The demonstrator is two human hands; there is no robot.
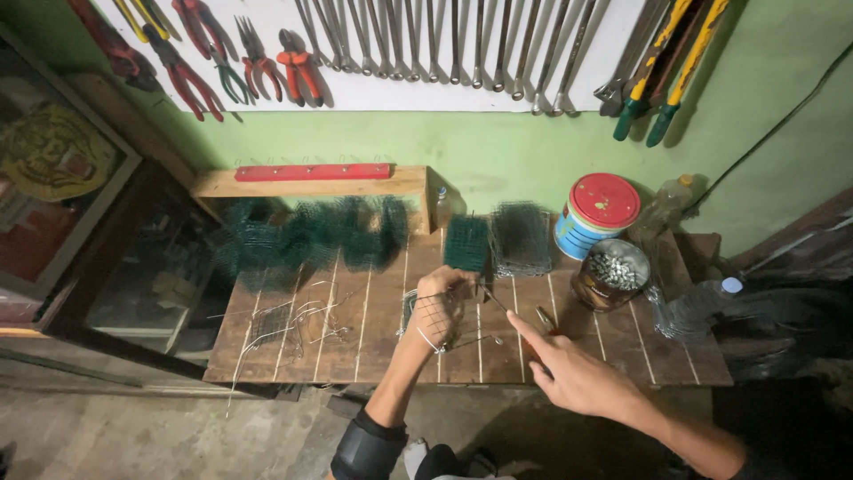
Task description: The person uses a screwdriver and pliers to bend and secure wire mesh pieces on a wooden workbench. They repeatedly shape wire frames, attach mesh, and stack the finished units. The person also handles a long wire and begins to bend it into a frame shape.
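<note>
Wire mesh piece (425,313) is gripped in the left hand (442,302), held over the middle of the wooden bench (373,356) toward its front edge. Just right of it, the right hand (569,373) is extended with an open forefinger, grasping nothing; pliers (544,318) beneath are partly hidden.

dim, even light falls brightest on the far white tool board (391,84); the left, right and near edges sink into shadow. the wide lens bows the edges, and the mesh rolls (311,233) look slightly blurred, perhaps.
</note>
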